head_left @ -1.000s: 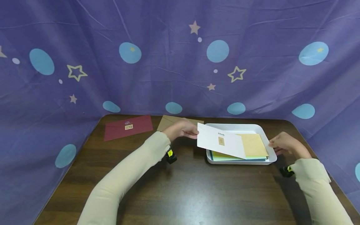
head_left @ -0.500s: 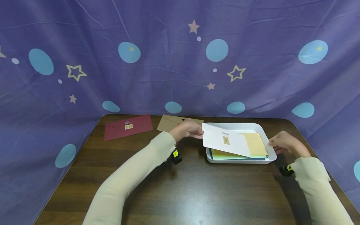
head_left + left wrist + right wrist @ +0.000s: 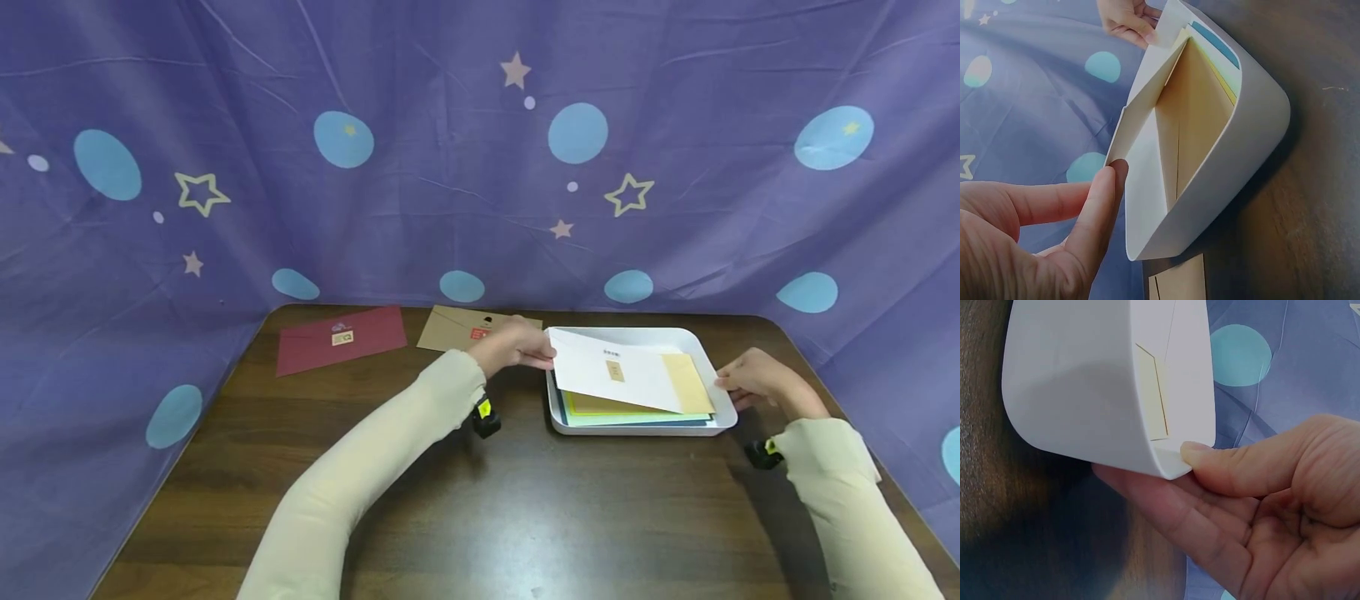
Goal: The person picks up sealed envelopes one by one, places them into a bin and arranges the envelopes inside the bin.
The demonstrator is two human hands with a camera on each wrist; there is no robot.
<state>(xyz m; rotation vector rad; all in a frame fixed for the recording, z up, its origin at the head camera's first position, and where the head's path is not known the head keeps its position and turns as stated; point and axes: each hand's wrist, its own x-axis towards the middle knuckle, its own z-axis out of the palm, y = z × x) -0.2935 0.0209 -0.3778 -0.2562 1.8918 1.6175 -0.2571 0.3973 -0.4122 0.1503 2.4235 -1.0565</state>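
Note:
My left hand [image 3: 519,344] pinches a white envelope [image 3: 585,367] by its left edge, between thumb and fingers. The envelope carries a small tan label and slants over a white tray [image 3: 630,431], its left end raised, as the left wrist view also shows. Beneath it in the tray lie several envelopes: a pale yellow envelope [image 3: 690,385] at the right, a brown envelope [image 3: 1194,112], and green and dark blue edges. My right hand [image 3: 761,382] grips the tray's right rim, thumb inside and fingers under the outer wall in the right wrist view.
A dark red envelope [image 3: 341,342] lies at the back left of the brown wooden table [image 3: 525,517]. Near the tray's left side lies a kraft envelope [image 3: 450,327] with a red sticker, partly behind my left hand. A purple curtain [image 3: 450,167] hangs behind the table.
My left hand has moved to the right with the white envelope, which now covers more of the tray and the pale yellow envelope. My right hand stays on the rim.

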